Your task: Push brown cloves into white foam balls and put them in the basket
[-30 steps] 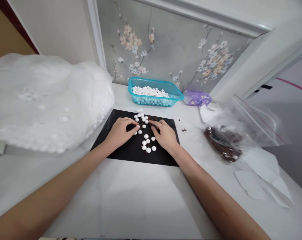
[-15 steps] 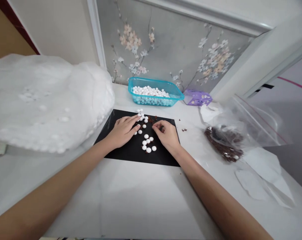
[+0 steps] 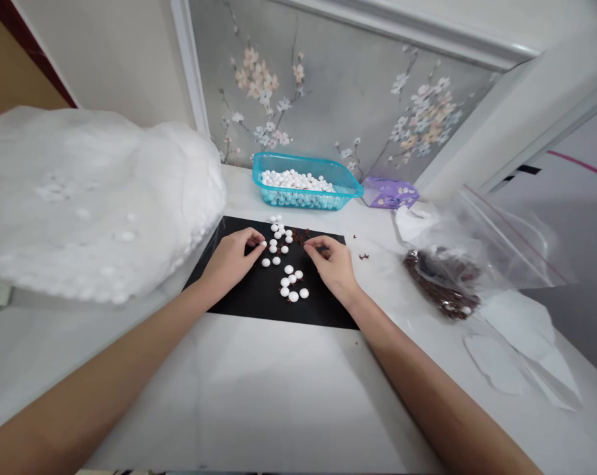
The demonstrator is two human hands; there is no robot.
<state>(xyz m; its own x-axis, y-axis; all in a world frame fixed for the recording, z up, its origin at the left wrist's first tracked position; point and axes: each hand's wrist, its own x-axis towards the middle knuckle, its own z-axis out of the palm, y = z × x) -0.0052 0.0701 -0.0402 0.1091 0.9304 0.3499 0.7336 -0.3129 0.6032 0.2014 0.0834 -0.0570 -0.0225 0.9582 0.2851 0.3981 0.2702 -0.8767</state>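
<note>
Between finger and thumb, my left hand (image 3: 236, 256) pinches a small white ball (image 3: 263, 243) above the left part of a black mat (image 3: 249, 305). My right hand (image 3: 332, 264) is closed in a pinch over the mat's right side; whatever its fingertips hold is too small to make out. Loose white balls (image 3: 273, 245) lie between the hands. Closer to me is a cluster of several white balls (image 3: 292, 279) with reddish-brown bits showing at their edges. A little heap of reddish-brown pieces (image 3: 299, 235) lies by my right fingertips.
Behind the mat stands a blue basket (image 3: 308, 201) of white balls, beside a purple packet (image 3: 390, 192). A big translucent bag (image 3: 105, 204) of white balls fills the left. On the right lies a zip bag (image 3: 441, 284) of brown pieces near white paper (image 3: 520, 330).
My left hand has drawn back left from the loose balls, its spread fingers now pinched on one white ball. My right hand stays pinched in nearly the same spot.
</note>
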